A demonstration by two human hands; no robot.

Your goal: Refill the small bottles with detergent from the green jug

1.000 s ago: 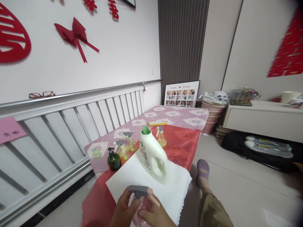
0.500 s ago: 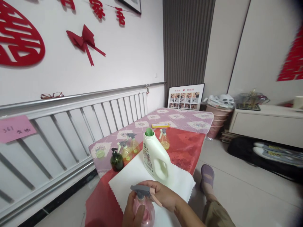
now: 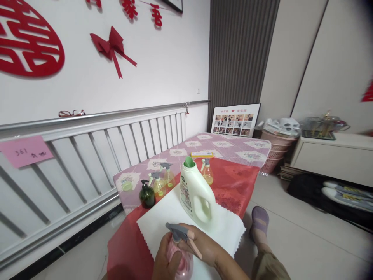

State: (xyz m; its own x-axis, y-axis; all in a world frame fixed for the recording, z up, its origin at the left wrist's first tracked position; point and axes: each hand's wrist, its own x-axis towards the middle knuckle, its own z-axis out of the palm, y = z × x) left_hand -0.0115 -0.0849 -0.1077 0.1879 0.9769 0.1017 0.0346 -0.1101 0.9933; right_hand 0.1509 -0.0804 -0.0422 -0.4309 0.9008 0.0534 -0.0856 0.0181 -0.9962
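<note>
At the near edge of the table my left hand (image 3: pixel 166 257) wraps around a clear pink spray bottle (image 3: pixel 184 265). My right hand (image 3: pixel 202 244) is closed on the bottle's grey trigger head (image 3: pixel 177 232), whose pale pink lever (image 3: pixel 194 248) points down to the right. Some of the right fingers are hidden behind the head. Just beyond my hands a large pale green jug (image 3: pixel 194 194) stands upright on a white sheet (image 3: pixel 159 217) with scalloped edges. A green cap or funnel (image 3: pixel 189 161) sits in its mouth.
A dark green pump bottle (image 3: pixel 147 195) and two yellowish spray bottles (image 3: pixel 159 187) stand left of the jug. Another spray bottle (image 3: pixel 207 174) is behind it. A yellow box (image 3: pixel 202 154) lies further back. A radiator (image 3: pixel 87 155) lines the left side; a foot (image 3: pixel 260 221) rests at right.
The view has turned slightly left, so the scene sits further right. The spray head now tilts more down to the right. Both hands keep their hold.
</note>
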